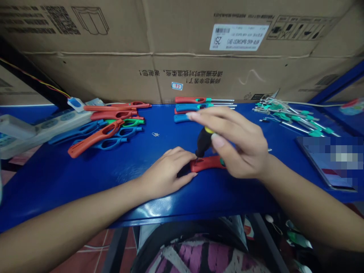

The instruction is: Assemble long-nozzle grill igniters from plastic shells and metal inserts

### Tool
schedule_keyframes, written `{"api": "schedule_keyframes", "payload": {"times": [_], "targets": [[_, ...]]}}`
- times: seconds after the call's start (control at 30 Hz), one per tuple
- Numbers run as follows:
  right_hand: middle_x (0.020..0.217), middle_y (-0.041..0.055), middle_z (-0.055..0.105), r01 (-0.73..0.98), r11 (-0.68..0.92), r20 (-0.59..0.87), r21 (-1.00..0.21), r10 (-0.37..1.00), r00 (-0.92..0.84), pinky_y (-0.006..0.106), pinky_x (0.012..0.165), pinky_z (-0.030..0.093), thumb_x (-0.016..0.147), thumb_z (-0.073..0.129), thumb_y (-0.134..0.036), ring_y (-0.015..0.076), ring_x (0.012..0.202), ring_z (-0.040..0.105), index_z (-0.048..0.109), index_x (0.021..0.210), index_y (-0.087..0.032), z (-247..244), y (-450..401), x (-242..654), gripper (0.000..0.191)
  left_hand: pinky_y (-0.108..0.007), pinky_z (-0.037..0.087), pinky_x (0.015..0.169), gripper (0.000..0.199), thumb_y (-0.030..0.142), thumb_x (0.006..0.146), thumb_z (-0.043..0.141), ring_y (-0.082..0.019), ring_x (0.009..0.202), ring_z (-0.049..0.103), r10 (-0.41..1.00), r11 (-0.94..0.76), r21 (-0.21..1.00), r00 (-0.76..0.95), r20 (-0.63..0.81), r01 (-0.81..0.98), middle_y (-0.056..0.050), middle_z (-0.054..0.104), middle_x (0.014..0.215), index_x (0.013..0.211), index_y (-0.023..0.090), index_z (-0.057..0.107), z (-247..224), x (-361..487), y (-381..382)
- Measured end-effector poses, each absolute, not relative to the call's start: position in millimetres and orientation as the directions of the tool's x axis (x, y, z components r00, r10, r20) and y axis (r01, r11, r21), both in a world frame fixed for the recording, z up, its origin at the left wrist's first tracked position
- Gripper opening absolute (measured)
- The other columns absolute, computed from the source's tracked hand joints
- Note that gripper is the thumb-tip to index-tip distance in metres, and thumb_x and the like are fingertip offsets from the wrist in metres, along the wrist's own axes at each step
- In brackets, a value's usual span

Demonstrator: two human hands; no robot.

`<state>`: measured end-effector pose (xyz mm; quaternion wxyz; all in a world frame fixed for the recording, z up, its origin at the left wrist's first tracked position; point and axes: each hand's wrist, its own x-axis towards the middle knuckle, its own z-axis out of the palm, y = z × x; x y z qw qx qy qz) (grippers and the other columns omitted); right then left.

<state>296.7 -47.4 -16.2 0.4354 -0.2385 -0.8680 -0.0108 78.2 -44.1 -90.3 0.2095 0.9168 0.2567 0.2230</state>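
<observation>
On the blue table in front of me lies a red long-nosed lighter (209,163), its green trigger partly behind my fingers. My left hand (170,170) pinches the lighter's rear end between thumb and fingers. A black and yellow screwdriver (203,141) is held in my right hand (239,140), tilted, its tip at the lighter's rear end. Whether the tip sits on a screw is too small to tell. Behind my right hand, red and blue lighters (190,107) with metal rods lie side by side. A few tiny screws (155,134) lie left of them.
Red, blue and green handle shells (108,129) are piled at the left by a white power strip (54,123). Green-and-metal lighter inserts (295,115) lie at the back right. A phone (327,163) rests at the right edge. Cardboard (113,76) walls the back.
</observation>
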Motion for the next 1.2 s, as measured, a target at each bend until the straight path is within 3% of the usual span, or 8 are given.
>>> {"api": "schedule_keyframes", "payload": {"times": [0.1, 0.2, 0.4, 0.57, 0.7, 0.87, 1.03, 1.2], "targets": [[0.103, 0.0067, 0.073, 0.405, 0.872, 0.737, -0.275, 0.461, -0.494, 0.033, 0.082, 0.060, 0.105, 0.044, -0.028, 0.0157, 0.088, 0.069, 0.063, 0.129, -0.017, -14.4, -47.9, 296.5, 0.032, -0.045, 0.049, 0.099, 0.035, 0.031, 0.096, 0.062, -0.027, 0.115, 0.060, 0.567, -0.775, 0.504, 0.771, 0.288, 0.381, -0.010, 0.067, 0.124, 0.129, 0.019, 0.056, -90.5, 78.3, -43.9], [0.090, 0.0040, 0.072, 0.480, 0.868, 0.805, -0.128, 0.373, -0.460, 0.030, 0.076, 0.060, 0.097, 0.063, -0.037, 0.0157, 0.080, 0.069, 0.071, 0.114, -0.019, -15.0, -46.4, 298.6, 0.026, -0.045, 0.048, 0.100, 0.036, 0.031, 0.097, 0.061, -0.027, 0.116, 0.060, 0.562, -0.779, 0.505, 0.772, 0.297, 0.373, -0.010, 0.066, 0.126, 0.130, 0.020, 0.055, -90.3, 78.0, -44.2], [0.104, 0.0055, 0.072, 0.411, 0.868, 0.735, -0.276, 0.467, -0.491, 0.033, 0.079, 0.059, 0.105, 0.043, -0.030, 0.0145, 0.086, 0.067, 0.064, 0.131, -0.019, -16.1, -43.9, 300.6, 0.034, -0.044, 0.049, 0.096, 0.033, 0.031, 0.096, 0.061, -0.026, 0.110, 0.060, 0.571, -0.769, 0.512, 0.772, 0.279, 0.383, -0.009, 0.068, 0.120, 0.127, 0.020, 0.057, -89.5, 77.6, -45.0], [0.099, 0.0066, 0.070, 0.485, 0.864, 0.807, -0.134, 0.379, -0.453, 0.035, 0.081, 0.058, 0.100, 0.056, -0.035, 0.0182, 0.089, 0.068, 0.068, 0.123, -0.020, -17.0, -42.8, 300.3, 0.030, -0.043, 0.047, 0.099, 0.033, 0.030, 0.097, 0.060, -0.025, 0.112, 0.059, 0.567, -0.768, 0.522, 0.774, 0.283, 0.372, -0.009, 0.067, 0.122, 0.128, 0.020, 0.055, -88.7, 77.9, -45.3], [0.110, 0.0076, 0.070, 0.432, 0.855, 0.722, -0.287, 0.489, -0.489, 0.038, 0.087, 0.059, 0.105, 0.040, -0.030, 0.0187, 0.096, 0.068, 0.059, 0.135, -0.022, -20.9, -41.8, 298.2, 0.036, -0.043, 0.049, 0.095, 0.031, 0.031, 0.097, 0.060, -0.026, 0.107, 0.061, 0.571, -0.764, 0.523, 0.775, 0.272, 0.379, -0.009, 0.068, 0.116, 0.126, 0.020, 0.057, -88.0, 78.5, -44.8], [0.105, 0.0070, 0.072, 0.459, 0.880, 0.817, -0.121, 0.351, -0.457, 0.036, 0.083, 0.059, 0.099, 0.057, -0.034, 0.0196, 0.092, 0.068, 0.065, 0.126, -0.022, -22.8, -41.3, 297.6, 0.031, -0.043, 0.048, 0.098, 0.034, 0.030, 0.097, 0.061, -0.026, 0.113, 0.060, 0.565, -0.774, 0.514, 0.771, 0.296, 0.370, -0.010, 0.067, 0.123, 0.128, 0.020, 0.056, -88.9, 78.5, -44.5], [0.111, 0.0077, 0.071, 0.423, 0.866, 0.740, -0.266, 0.465, -0.486, 0.037, 0.086, 0.058, 0.105, 0.043, -0.030, 0.0180, 0.094, 0.067, 0.057, 0.139, -0.021, -19.4, -43.6, 297.8, 0.038, -0.042, 0.048, 0.096, 0.032, 0.030, 0.096, 0.062, -0.025, 0.108, 0.060, 0.573, -0.764, 0.524, 0.769, 0.284, 0.376, -0.009, 0.068, 0.117, 0.126, 0.020, 0.058, -88.8, 78.2, -44.9], [0.105, 0.0073, 0.072, 0.473, 0.873, 0.812, -0.124, 0.363, -0.457, 0.035, 0.086, 0.058, 0.101, 0.054, -0.033, 0.0191, 0.095, 0.067, 0.064, 0.131, -0.020, -20.5, -43.9, 299.3, 0.034, -0.043, 0.048, 0.098, 0.033, 0.029, 0.096, 0.062, -0.026, 0.111, 0.060, 0.566, -0.768, 0.523, 0.774, 0.285, 0.369, -0.009, 0.067, 0.122, 0.127, 0.020, 0.057, -88.1, 77.0, -45.4]]}}
